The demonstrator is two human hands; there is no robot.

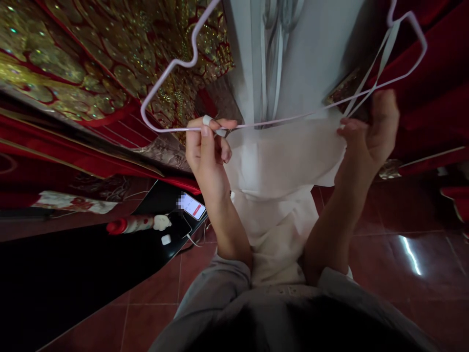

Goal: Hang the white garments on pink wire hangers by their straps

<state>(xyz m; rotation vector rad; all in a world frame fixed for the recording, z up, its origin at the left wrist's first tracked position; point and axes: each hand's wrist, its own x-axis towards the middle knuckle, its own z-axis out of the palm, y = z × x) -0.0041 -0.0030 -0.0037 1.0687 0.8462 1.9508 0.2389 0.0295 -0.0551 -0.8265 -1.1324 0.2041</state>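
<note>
A pale lilac clothes hanger (166,77) spans the upper part of the head view, its hook out of sight. My left hand (208,146) pinches the lower bar near the left corner; a white band lies across its fingers. On the right, a thin white strap (385,55) loops over the hanger's shoulder notch and runs down across the bar. The fingertips of my right hand (366,134) are closed on that strap's lower end. Pale cream fabric (278,161) hangs below the bar between my hands; how it joins the strap is hard to make out.
Red garments with gold sequins (110,58) hang at the left, and more red cloth (436,63) at the right. Grey-white straps (271,63) dangle ahead. A black table (91,264) at lower left bears a lit phone (193,205), a red-capped bottle (128,225) and a small white case (166,239).
</note>
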